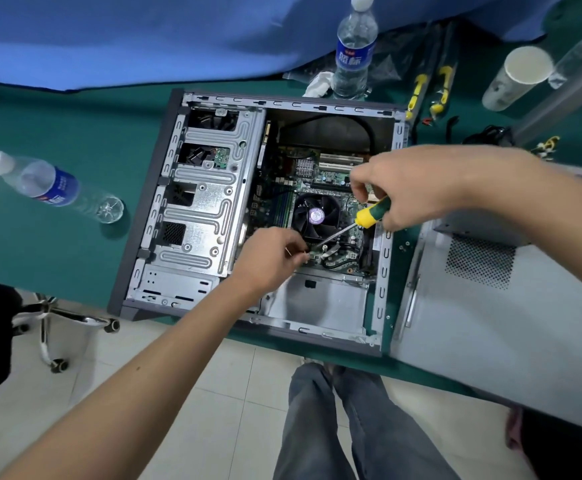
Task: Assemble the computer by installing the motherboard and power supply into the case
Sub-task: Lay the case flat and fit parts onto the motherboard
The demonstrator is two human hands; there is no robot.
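Observation:
The open computer case lies on its side on the green table. The green motherboard sits inside it, with a black CPU fan in the middle. My right hand grips a screwdriver with a yellow and green handle; its shaft slants down-left to the board's near-left corner. My left hand pinches something small at that corner, right by the screwdriver tip; what it holds is hidden by the fingers. The near bay of the case is bare metal.
A grey side panel lies right of the case. One water bottle lies at the left, another stands behind the case. A paper cup, yellow-handled tools and cables sit at the back right. An office chair base stands on the floor.

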